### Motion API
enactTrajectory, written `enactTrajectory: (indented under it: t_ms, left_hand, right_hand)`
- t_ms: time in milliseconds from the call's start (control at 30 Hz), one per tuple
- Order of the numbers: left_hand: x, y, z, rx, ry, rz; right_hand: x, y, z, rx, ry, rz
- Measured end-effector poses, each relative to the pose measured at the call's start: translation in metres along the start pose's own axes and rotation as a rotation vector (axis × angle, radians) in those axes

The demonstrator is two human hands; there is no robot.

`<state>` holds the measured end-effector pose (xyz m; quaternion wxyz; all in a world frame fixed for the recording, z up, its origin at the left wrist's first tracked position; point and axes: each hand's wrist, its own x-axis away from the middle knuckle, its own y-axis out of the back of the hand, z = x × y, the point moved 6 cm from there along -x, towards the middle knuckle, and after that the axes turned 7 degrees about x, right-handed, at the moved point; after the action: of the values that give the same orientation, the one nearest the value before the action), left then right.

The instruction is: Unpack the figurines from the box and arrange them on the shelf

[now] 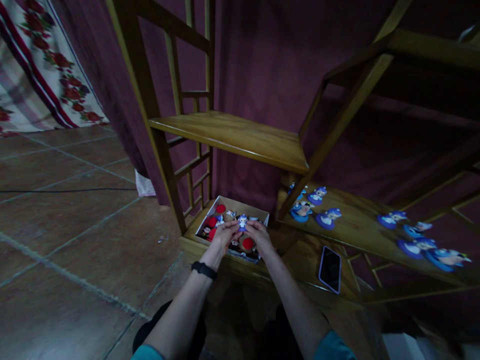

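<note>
Between the fingertips of both hands is a small figurine with a purple top, a white body and a purple round base. My left hand pinches its left side, and my right hand grips it from the right. Both hands are over an open cardboard box on the low shelf. Inside the box lie several figurines with red round bases, partly covered by my hands. A dark band circles my left wrist.
More purple and blue figurines stand in groups on the shelf board to the right. A phone lies on the lower board. An upper wooden shelf juts out above the box, with slanted posts beside it. Tiled floor spreads left.
</note>
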<state>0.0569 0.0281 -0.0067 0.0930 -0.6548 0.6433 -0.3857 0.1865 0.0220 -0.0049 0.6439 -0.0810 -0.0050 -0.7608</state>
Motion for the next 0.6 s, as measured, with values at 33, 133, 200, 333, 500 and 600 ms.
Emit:
enactTrajectory:
  t_ms: [33, 133, 200, 333, 500, 600]
  left_hand:
    - [0.003, 0.0, 0.0, 0.002, -0.01, 0.005]
    - [0.015, 0.001, -0.001, -0.036, -0.052, 0.007]
    - [0.023, 0.002, -0.002, -0.073, -0.084, -0.003]
    - [0.043, -0.001, -0.003, -0.119, -0.089, -0.008]
    - [0.08, -0.012, 0.002, -0.138, -0.058, 0.075]
    - [0.099, -0.01, 0.01, -0.134, -0.044, 0.072]
  right_hand:
    - [0.003, -0.001, 0.003, -0.013, 0.003, 0.013]
    - [0.016, -0.005, 0.011, -0.023, 0.021, 0.074]
    - [0.025, -0.007, 0.016, -0.017, 0.025, 0.108]
    - [0.047, -0.002, 0.026, 0.021, 0.005, 0.119]
    - [0.081, 0.008, 0.033, 0.04, 0.01, 0.157]
    - [0.1, 0.013, 0.028, 0.002, 0.009, 0.178]
